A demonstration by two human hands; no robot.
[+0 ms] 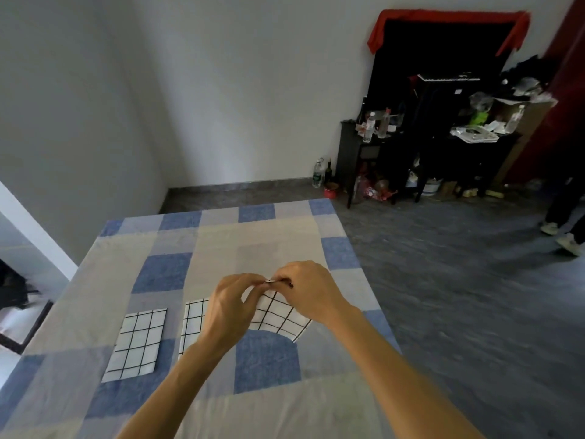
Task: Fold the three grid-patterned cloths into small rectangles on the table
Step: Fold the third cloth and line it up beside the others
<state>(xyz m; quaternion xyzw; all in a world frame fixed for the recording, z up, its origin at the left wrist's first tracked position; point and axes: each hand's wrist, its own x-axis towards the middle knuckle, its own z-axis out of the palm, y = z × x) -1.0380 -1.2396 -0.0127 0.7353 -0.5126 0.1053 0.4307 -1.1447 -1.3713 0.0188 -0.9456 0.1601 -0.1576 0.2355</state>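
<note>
Three white cloths with black grid lines are on the table. One folded rectangle (136, 342) lies flat at the left. A second folded cloth (192, 321) lies beside it, partly hidden by my left forearm. The third cloth (278, 316) is lifted off the table between my hands, its lower edge hanging down. My left hand (232, 307) and my right hand (308, 293) meet at its upper edge, both pinching it with fingertips close together.
The table (177, 239) wears a blue, grey and cream checked cover. Its right edge drops to a grey floor. A dark cluttered shelf (421, 137) stands against the far wall. A person's legs and shoes (566, 229) are at the far right.
</note>
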